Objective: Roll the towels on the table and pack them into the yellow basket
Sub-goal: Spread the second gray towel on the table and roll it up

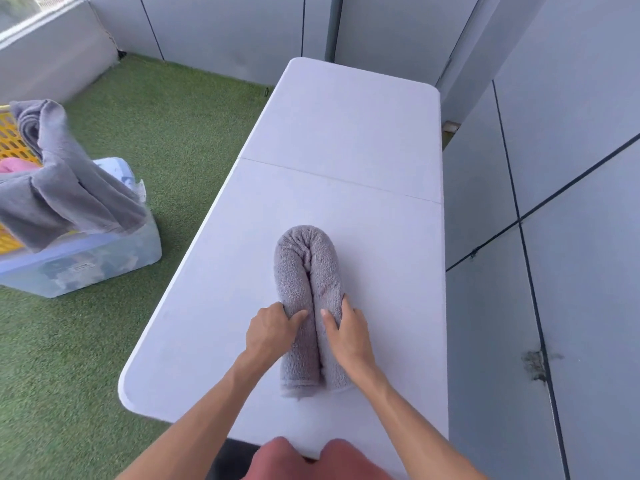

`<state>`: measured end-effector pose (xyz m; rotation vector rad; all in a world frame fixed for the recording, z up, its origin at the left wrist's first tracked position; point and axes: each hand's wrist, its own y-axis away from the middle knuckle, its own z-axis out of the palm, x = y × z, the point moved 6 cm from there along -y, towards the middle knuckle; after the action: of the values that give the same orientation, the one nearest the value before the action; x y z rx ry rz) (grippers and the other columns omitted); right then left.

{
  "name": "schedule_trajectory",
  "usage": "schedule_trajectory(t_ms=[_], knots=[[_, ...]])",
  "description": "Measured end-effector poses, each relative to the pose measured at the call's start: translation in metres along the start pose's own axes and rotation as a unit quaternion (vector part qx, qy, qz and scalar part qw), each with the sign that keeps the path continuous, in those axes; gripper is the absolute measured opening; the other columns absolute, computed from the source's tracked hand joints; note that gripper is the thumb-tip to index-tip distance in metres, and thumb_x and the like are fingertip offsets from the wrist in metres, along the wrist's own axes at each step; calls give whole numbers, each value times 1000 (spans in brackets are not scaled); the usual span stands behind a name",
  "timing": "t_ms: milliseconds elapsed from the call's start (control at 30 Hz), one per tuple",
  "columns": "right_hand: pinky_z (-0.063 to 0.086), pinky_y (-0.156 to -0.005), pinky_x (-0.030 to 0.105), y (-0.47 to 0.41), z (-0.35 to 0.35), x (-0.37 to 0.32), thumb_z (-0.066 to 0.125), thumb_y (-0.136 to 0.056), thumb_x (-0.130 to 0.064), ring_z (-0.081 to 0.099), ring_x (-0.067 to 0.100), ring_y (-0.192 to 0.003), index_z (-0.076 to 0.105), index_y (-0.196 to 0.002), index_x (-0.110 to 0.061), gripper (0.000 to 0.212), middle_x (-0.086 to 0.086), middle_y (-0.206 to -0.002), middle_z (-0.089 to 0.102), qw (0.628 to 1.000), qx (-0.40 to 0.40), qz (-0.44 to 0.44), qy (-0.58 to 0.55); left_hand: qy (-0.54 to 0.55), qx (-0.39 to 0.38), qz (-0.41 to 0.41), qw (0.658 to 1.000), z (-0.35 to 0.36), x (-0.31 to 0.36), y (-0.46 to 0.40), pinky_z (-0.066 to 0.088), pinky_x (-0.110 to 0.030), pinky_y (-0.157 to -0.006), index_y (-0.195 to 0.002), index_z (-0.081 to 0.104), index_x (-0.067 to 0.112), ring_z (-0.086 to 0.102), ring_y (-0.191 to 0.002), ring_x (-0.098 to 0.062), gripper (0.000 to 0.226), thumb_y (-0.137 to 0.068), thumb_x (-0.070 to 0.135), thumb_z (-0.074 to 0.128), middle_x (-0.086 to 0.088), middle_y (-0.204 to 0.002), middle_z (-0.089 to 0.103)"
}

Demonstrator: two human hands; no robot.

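- Head view, nearest bit first: both bare forearms reach out over the near end of a white folding table [346, 133].
- left hand [270, 332] has its fingers curled onto the left leg of a grey towel [306, 271], thumb lying across the top.
- right hand [348, 336] grips the right leg the same way, fingers wrapped over the outer side.
- that towel is rolled up and bent double into a hairpin shape, lying flat on the table with the bend pointing away and both loose ends near the table's front edge.
- off to the left on the green turf [180, 133] sits a clear plastic bin [104, 258].
- yellow basket [12, 140] is over there at the frame edge, with another grey towel [62, 188] draped over it and something pink [15, 165] showing inside.
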<state>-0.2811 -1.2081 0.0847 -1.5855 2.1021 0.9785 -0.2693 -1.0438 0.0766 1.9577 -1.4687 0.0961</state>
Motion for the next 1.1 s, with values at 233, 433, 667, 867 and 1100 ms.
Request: schedule_trajectory(t_ms=[233,433,667,867,1100], knots=[[36,-95,52,26,19,-15,54,-52,-90,28,26,-130,-8,-151,-14,139,3,-144,26,982,-108,41,148,-41,-104,5,994,-6,-10,-13,39,-33,-71,-75,52,7,60,-97,-34,48,-93,52,48,-20,-102,64],[43,-82,46,28,54,-50,52,-41,-93,41,25,-115,-8,-149,-2,154,5,-128,36,969,-51,19,240,-100,-158,4,982,-30,-30,-24,33,-30,-71,-70,49,8,55,-86,-28,51,-93,54,46,-4,-72,50],[43,-82,41,15,109,-115,67,-61,-62,48,25,-107,2,-151,-8,123,6,-122,47,961,-24,-32,274,-43,-135,-25,990,-73,-103,-39,30,-30,-57,-60,42,12,46,-74,-23,54,-94,54,44,-1,-65,43],[41,-88,44,4,195,-219,65,-67,-60,49,28,-113,9,-150,-14,110,8,-126,50,967,-31,-80,238,15,-19,-29,999,-146,-222,-63,48,-38,-72,-49,39,17,55,-76,-31,70,-78,81,28,-6,-64,49],[43,-90,45,14,322,-362,52,-65,-80,51,30,-115,13,-148,-20,110,8,-127,50,971,-92,-103,194,13,99,-44,994,-269,-383,-68,46,-42,-90,-117,52,16,51,-108,-27,51,-92,59,41,-6,-116,49]])
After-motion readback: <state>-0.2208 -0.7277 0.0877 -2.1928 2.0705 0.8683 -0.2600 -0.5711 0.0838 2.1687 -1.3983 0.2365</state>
